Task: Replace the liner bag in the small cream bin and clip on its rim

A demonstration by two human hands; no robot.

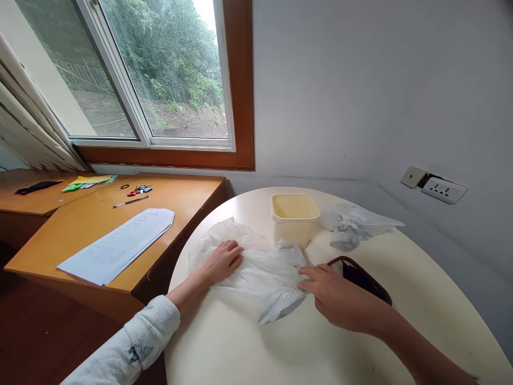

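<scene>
A thin white plastic bag (256, 272) lies spread and wrinkled on the round table (224, 342). My left hand (224, 261) rests flat on the bag's left part, palm down, fingers stretched out. At the bag's right end, my right hand (331, 294) has its fingers closed on the edge. Just behind the bag stands a pale yellow square tub (294, 216), upright, its top uncovered. A dark object with a reddish-brown rim (366, 280) lies beyond my right hand, which partly hides it; its kind is unclear.
A second, knotted plastic bag (352, 224) lies right of the tub. To the left, a wooden desk (188, 198) carries stacked papers (120, 243), a pen (130, 201), keys (140, 190) and coloured packets (88, 182). A wall with a socket (444, 190) borders the table's far side.
</scene>
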